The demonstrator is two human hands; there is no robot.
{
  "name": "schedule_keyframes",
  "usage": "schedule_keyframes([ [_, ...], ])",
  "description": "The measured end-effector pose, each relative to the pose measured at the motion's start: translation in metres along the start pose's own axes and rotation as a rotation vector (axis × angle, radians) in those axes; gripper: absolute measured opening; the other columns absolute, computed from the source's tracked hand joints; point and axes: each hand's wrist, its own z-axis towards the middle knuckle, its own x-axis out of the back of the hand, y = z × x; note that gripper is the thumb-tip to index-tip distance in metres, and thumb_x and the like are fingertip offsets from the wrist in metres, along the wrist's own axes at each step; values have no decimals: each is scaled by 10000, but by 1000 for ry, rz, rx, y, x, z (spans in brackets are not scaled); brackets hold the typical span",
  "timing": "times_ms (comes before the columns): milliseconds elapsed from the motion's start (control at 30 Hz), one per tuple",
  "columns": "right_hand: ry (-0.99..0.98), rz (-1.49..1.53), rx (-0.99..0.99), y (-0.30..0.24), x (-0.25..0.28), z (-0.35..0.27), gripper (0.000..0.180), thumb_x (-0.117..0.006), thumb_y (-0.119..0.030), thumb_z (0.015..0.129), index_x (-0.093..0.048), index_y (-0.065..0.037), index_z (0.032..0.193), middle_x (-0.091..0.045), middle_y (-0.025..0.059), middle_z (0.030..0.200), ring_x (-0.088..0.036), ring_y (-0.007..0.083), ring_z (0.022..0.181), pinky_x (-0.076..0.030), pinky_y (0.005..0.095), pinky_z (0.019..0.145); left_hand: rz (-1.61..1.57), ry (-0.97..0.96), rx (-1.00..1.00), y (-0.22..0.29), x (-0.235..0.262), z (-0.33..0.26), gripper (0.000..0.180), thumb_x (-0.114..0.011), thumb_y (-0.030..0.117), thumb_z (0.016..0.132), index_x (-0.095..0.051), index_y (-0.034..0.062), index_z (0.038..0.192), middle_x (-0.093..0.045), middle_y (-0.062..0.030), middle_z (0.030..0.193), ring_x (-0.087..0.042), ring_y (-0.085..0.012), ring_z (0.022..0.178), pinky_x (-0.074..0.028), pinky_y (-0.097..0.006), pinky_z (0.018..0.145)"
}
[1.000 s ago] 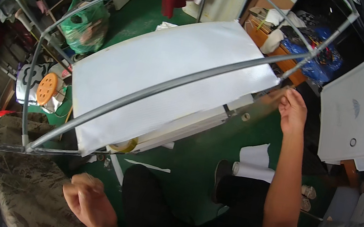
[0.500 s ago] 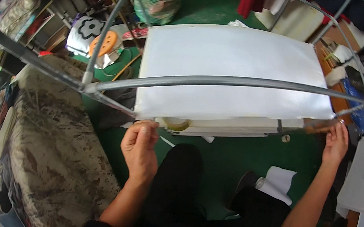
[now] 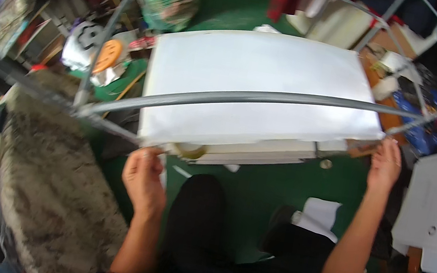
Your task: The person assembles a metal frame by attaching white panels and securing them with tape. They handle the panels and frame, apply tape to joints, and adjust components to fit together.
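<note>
A large white sheet (image 3: pixel 260 62) lies spread out in front of me, inside a frame of grey metal tubes (image 3: pixel 259 98). One tube crosses over the sheet from left to right. My left hand (image 3: pixel 145 177) is closed in a pinch at the sheet's near left corner. At the near right corner, my right hand (image 3: pixel 385 164) pinches the sheet between thumb and fingers. Beneath the sheet's near edge, a yellowish roll of tape (image 3: pixel 190 151) partly shows beside a pale stack (image 3: pixel 259 150) of flat pieces. The sheet covers most of what lies under it.
A camouflage-patterned covered piece (image 3: pixel 46 165) fills the left. Beyond the frame are a green plastic bag (image 3: pixel 170 4) and an orange round piece (image 3: pixel 108 56). Blue bags (image 3: pixel 418 126) and a white panel (image 3: pixel 434 201) stand right. Crumpled white paper (image 3: pixel 318 215) lies on the green floor.
The whole scene has shifted left in the picture as my view turned slightly. Both hands stay at the sheet's near corners; the sheet looks much the same.
</note>
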Motion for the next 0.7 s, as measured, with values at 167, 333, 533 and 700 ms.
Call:
schedule_keyframes([
  [167,78,73,0,-1,-22,-6,217,-755,-67,886,-684,-43,1090,-699,27,899,-622,99,730,-444,220,574,51,-30,-45,6,8,-1,169,-588,166,1020,-660,18,985,-635,-40,850,-480,-70,682,-404,-218,642],
  [333,91,89,-26,-7,-23,-12,154,-744,-67,898,-693,-31,1040,-681,18,862,-596,89,723,-439,217,593,30,-73,-46,2,6,0,189,-588,195,1030,-652,23,987,-601,-12,820,-442,-68,668,-408,-224,651],
  [533,109,55,-24,-6,-22,-10,153,-742,-64,895,-699,-35,1038,-685,16,857,-597,85,718,-431,215,587,16,-40,-33,0,8,3,209,-559,199,1052,-653,15,1016,-569,-18,783,-469,-85,674,-383,-263,591],
  [700,118,69,-33,-10,-29,-14,154,-747,-75,896,-700,-38,1038,-694,22,858,-603,91,720,-425,217,587,38,-149,-120,6,14,0,198,-559,186,1051,-651,17,1002,-588,-35,822,-474,-97,693,-397,-272,618],
])
